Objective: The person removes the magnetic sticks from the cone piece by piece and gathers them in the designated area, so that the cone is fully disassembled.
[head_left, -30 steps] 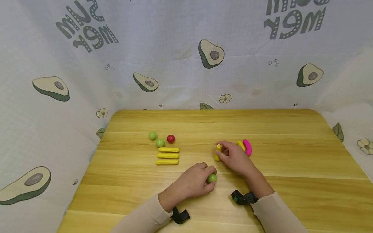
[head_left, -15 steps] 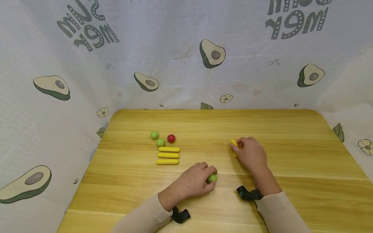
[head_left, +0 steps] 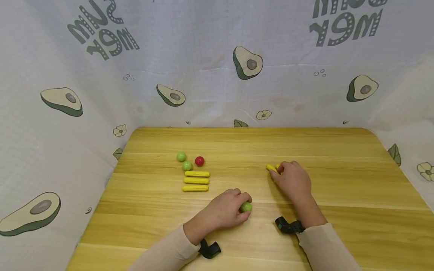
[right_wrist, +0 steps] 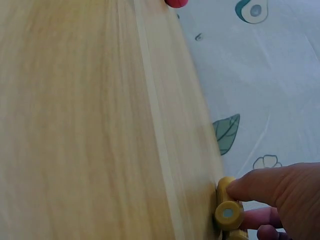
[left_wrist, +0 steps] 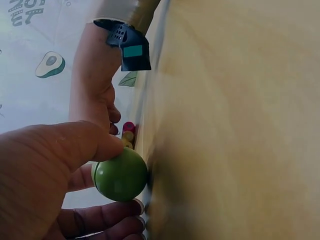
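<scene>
My left hand [head_left: 226, 210] rests low over the table and grips a glossy green ball [left_wrist: 121, 175] with thumb and fingers; a seam line runs round the ball. Farther right and back, my right hand [head_left: 292, 181] pinches a short yellow stick [right_wrist: 226, 189] between thumb and fingers. A round end with a pale spot shows in the right wrist view. A second yellow piece [head_left: 277, 166] peeks out beside the fingers. A pink piece [left_wrist: 129, 126] shows under the right hand in the left wrist view; the hand hides it from the head view.
Three yellow ridged sticks [head_left: 196, 181] lie in parallel left of centre. Behind them are a green ball [head_left: 181, 156], another green ball [head_left: 187, 165] and a red ball [head_left: 199, 161]. A patterned white curtain [head_left: 210, 90] hangs around the wooden table [head_left: 325, 146].
My right hand has moved right with the yellow stick to the other yellow piece and the pink one, then lowered it beside them. My left hand stays in place with the green ball.
</scene>
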A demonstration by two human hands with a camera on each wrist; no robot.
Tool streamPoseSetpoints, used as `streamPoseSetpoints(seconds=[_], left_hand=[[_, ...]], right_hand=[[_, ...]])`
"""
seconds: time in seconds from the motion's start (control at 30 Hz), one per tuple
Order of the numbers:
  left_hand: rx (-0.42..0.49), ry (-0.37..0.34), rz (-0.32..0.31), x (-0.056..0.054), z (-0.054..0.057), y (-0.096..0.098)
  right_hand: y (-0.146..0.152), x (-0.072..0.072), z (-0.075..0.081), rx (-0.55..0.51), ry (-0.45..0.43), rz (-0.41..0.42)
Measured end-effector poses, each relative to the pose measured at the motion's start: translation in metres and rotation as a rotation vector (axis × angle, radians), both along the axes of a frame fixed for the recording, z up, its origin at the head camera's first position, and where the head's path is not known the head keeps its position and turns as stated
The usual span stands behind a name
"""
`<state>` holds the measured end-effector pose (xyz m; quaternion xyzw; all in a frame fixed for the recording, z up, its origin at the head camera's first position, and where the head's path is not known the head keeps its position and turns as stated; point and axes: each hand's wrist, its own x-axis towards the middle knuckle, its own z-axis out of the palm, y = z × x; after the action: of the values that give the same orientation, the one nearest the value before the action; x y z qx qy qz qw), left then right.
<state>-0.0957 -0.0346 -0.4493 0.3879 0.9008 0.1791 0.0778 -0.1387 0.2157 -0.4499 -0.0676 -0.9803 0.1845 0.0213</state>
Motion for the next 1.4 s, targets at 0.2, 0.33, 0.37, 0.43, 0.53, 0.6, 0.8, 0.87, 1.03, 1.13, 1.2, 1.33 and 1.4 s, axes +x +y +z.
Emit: streamPoseSetpoints(seconds=[0.2, 0.33, 0.37, 0.43, 0.53, 0.6, 0.8, 0.87, 1.03, 1.13, 1.2, 1.33, 1.4], left_hand=[[0.012, -0.03, 0.014, -0.006, 0.003, -0.006], [0.027, -0.003, 0.036, -0.012, 0.006, -0.012], [0.035, 0.004, 0.047, -0.014, 0.008, -0.015], [0.066, 0.019, 0.075, -0.019, 0.013, -0.021], [0.149, 0.037, 0.149, -0.03, 0.021, -0.035], [0.209, 0.042, 0.216, -0.04, 0.027, -0.048], [0.254, 0.059, 0.425, -0.08, 0.038, -0.093], [0.229, 0.06, 0.477, -0.094, 0.038, -0.107], [0.127, -0.01, 0.568, -0.12, 0.036, -0.127], [0.048, -0.049, 0.594, -0.131, 0.033, -0.131], [0.0, -0.073, 0.605, -0.138, 0.03, -0.131], [-0.085, -0.107, 0.607, -0.148, 0.026, -0.129], [-0.112, -0.12, 0.602, -0.151, 0.025, -0.128]], right_hand=[[-0.001, 0.0, 0.0, -0.017, -0.016, -0.006], [-0.002, 0.0, 0.0, -0.037, -0.041, -0.01], [-0.002, 0.0, 0.0, -0.042, -0.046, -0.011], [-0.002, -0.001, 0.0, -0.048, -0.05, -0.009], [-0.002, 0.0, 0.001, -0.059, -0.046, -0.004], [-0.001, 0.001, 0.001, -0.066, -0.038, 0.001], [0.006, 0.002, 0.001, -0.116, -0.02, -0.008], [0.01, 0.002, 0.002, -0.135, -0.009, -0.011], [0.018, 0.003, 0.005, -0.164, 0.01, -0.03], [0.022, 0.003, 0.006, -0.168, 0.017, -0.048], [0.024, 0.003, 0.006, -0.173, 0.021, -0.058], [0.028, 0.003, 0.007, -0.189, 0.025, -0.087], [0.03, 0.002, 0.009, -0.195, 0.02, -0.107]])
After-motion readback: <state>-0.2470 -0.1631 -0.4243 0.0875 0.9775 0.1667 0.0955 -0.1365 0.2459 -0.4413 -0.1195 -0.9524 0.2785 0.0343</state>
